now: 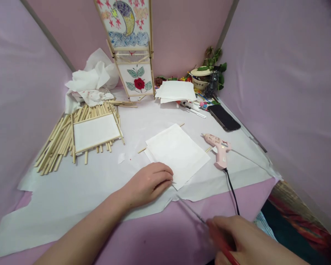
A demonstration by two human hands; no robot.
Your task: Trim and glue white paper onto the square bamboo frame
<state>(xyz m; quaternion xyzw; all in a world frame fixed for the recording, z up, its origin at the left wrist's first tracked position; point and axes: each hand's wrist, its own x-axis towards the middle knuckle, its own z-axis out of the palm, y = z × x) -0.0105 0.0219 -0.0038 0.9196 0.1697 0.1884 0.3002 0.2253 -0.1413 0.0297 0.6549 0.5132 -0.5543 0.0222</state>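
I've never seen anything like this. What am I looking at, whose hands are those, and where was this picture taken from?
There's no machine here. This is a single picture from a camera worn on a person's head, looking down at their own bare hands. The left hand rests at the edge of a sheet of white paper. The right hand holds a slim red-handled tool, too blurred to name exactly. Nearby on the paper-covered surface lie a pink hot glue gun, a pile of bamboo sticks, and a phone.

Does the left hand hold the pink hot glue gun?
No, the left hand rests at the edge of a white paper sheet, while the pink hot glue gun lies apart from it.
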